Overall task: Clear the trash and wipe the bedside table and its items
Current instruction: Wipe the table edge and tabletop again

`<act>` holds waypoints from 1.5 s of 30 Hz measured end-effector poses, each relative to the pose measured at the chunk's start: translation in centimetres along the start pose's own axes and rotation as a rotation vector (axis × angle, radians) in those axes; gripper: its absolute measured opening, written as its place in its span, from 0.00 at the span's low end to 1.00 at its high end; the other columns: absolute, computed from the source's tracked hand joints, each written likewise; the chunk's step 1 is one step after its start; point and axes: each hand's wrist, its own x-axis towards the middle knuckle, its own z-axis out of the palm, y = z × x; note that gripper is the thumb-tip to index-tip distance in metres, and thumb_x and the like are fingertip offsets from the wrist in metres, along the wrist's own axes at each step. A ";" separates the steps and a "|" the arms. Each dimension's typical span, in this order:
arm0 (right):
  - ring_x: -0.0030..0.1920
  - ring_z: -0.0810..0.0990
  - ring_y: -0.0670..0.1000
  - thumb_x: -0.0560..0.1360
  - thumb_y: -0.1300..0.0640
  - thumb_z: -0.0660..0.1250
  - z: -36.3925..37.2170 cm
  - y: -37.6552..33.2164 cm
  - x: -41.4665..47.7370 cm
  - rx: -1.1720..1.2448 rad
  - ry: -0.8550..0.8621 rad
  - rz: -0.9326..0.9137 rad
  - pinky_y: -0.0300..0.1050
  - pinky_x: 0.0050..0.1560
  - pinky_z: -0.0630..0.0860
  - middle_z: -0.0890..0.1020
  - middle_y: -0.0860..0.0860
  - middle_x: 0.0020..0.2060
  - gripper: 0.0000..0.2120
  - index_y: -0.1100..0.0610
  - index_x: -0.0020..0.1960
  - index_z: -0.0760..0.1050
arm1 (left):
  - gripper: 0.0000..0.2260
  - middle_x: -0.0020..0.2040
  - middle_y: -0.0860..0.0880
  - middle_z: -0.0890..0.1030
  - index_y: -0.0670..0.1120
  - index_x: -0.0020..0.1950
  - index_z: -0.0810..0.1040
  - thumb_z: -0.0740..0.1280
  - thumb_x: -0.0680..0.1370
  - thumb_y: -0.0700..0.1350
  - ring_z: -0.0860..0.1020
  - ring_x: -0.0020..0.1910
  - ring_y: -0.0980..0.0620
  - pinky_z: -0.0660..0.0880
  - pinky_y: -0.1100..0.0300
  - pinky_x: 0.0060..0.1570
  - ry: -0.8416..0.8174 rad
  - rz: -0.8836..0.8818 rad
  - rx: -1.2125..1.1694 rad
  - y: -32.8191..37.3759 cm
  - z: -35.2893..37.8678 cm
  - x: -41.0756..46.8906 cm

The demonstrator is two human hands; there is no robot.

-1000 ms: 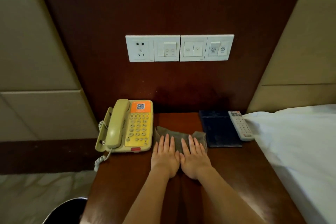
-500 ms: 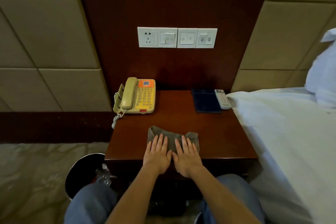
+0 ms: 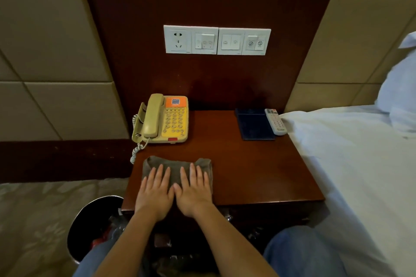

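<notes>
- One dark round bin (image 3: 90,220) stands on the floor at far left, with crumpled trash inside.
- Back left on the bench (image 3: 247,171): a phone (image 3: 166,119) of hard yellowish plastic, its coiled cord hanging over the edge. I'd wipe around it so as not to snag that cord.
- Left grip (image 3: 155,195): fingers straight and spread, pressing flat and clasping nothing.
- Under both palms lies the cloth (image 3: 177,164) — grey-brown, soft, folded, rumpled at its far edge, near the bench's front left.
- Right grip (image 3: 194,193): equally flat, thumb against the left one.
- Even pressure and long overlapping strokes rightward should suit this smooth, glossy dark wood.
- Back right: a flat dark-blue folder (image 3: 255,125) with a slim white remote (image 3: 275,121) just beside it.
</notes>
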 end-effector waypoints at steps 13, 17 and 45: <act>0.76 0.34 0.50 0.83 0.45 0.36 -1.9 3.0 4.9 -0.027 0.034 -0.098 0.51 0.74 0.32 0.35 0.50 0.77 0.24 0.44 0.78 0.41 | 0.26 0.78 0.45 0.39 0.47 0.78 0.39 0.41 0.82 0.55 0.39 0.77 0.45 0.42 0.49 0.74 0.005 -0.170 -0.014 3.4 0.2 5.6; 0.76 0.34 0.50 0.83 0.45 0.37 -2.7 7.7 3.5 -0.028 0.064 -0.052 0.51 0.74 0.33 0.35 0.50 0.77 0.24 0.44 0.78 0.40 | 0.26 0.78 0.45 0.37 0.46 0.78 0.37 0.40 0.83 0.55 0.38 0.77 0.45 0.41 0.49 0.74 -0.019 -0.101 -0.009 8.3 0.2 5.8; 0.77 0.48 0.55 0.83 0.45 0.41 -5.5 31.3 -2.2 0.129 0.214 0.401 0.51 0.76 0.49 0.46 0.57 0.78 0.27 0.48 0.78 0.36 | 0.26 0.77 0.48 0.35 0.48 0.78 0.37 0.40 0.83 0.54 0.35 0.76 0.48 0.35 0.51 0.73 -0.096 0.373 0.069 33.3 1.3 8.2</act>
